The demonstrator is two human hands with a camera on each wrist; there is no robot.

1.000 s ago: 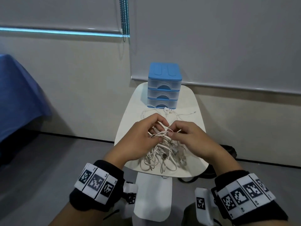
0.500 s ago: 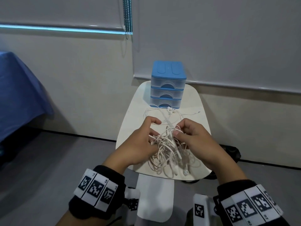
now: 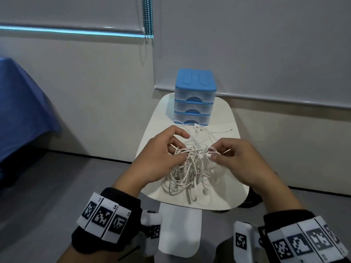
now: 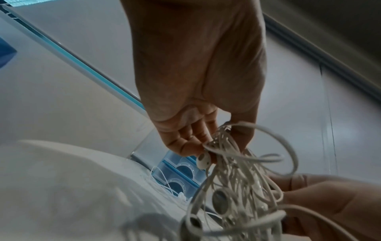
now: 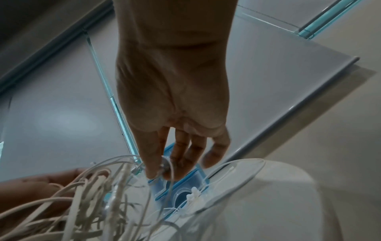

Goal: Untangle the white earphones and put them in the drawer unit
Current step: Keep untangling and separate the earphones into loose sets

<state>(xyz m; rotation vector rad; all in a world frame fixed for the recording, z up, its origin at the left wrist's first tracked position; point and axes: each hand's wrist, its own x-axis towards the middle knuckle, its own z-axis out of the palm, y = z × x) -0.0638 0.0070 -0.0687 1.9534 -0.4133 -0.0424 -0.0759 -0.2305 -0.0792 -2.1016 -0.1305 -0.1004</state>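
Note:
A tangled bundle of white earphones (image 3: 190, 168) hangs between my two hands above the small white table (image 3: 228, 198). My left hand (image 3: 163, 154) pinches cords on the bundle's left side; the left wrist view shows its fingers curled round the earphones (image 4: 233, 163) with an earbud against them. My right hand (image 3: 228, 156) pinches a cord on the right side, thumb and forefinger closed on the earphones (image 5: 167, 168). A separate earphone (image 3: 198, 128) lies on the table before the blue drawer unit (image 3: 194, 97). All three drawers are closed.
The drawer unit (image 5: 181, 187) stands at the table's far edge against the wall. A blue cloth (image 3: 22, 103) drapes over something at the left. Grey floor surrounds the table. A blind's bead chain (image 3: 148, 18) hangs above.
Both hands have lifted the bundle slightly and pulled apart sideways, stretching the top cords between them. The lower loops hang down to the table.

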